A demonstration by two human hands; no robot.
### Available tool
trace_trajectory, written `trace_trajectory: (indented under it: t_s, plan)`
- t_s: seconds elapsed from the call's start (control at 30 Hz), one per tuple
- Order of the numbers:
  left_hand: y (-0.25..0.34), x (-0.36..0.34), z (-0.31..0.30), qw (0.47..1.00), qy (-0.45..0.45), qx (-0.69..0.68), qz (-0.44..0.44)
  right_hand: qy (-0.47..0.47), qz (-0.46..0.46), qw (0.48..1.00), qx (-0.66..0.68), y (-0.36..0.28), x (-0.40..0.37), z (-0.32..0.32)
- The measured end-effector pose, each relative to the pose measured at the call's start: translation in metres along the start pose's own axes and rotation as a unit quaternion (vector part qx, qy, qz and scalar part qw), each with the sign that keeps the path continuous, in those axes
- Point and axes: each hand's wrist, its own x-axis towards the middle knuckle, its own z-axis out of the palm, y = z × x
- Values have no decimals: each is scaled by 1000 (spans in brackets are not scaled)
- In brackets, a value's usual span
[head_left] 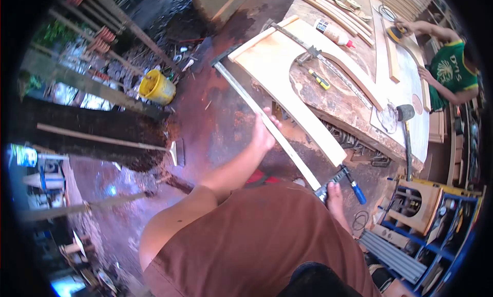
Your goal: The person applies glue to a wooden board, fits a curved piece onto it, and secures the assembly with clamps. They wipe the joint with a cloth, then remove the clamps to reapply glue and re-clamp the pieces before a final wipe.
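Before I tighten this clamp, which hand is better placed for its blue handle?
Right, I'd say. The right hand is at the clamp's sliding head, close beside the blue handle. The left hand is farther up the bar, better suited to steadying it.

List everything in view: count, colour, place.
Worktable: one, brown, upper right
Wooden frame: one, pale, partly on worktable
Long clamp: one, silver and blue, beside frame
Second clamp: one, grey, on frame
Bottle: one, white and red, on worktable
Small tool: one, yellow, on worktable
Mallet: one, black, worktable edge
Wood strips: several, tan, on worktable
Co-worker: one, green jersey, right
Sander: one, yellow, at co-worker's hand
Bucket: one, yellow, left
Rack: one, blue, lower right
Left hand: one, bare, mid-clamp
Right hand: one, bare, clamp's handle end
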Motion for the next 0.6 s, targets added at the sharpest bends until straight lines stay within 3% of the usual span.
trace_trajectory:
  t_s: [0.03, 0.1, 0.27, 0.5, 0.57, 0.6]
  plan:
    - [-21, -18, 3, 1000, 9, -1, 6, -32, 39, 997, -53, -6, -1, -11]
    - [-49, -22, -11, 1000, 5, -21, 18, -43, -29, 998, -38, -12, -3, -5]
    - [-87, -25, -42, 997, 41, -35, 63, -177, -18, 984, -27, -15, -5, -33]
    - [-67, -37, -24, 990, 75, 26, 115, -247, 23, 963, -106, -39, -4, -46]
    - [-60, -33, -29, 990, 68, 28, 119, -266, -67, 916, -291, -69, -18, -62]
    - [-55, -32, -28, 990, 62, 34, 120, -195, -61, 921, -331, -92, -33, -64]
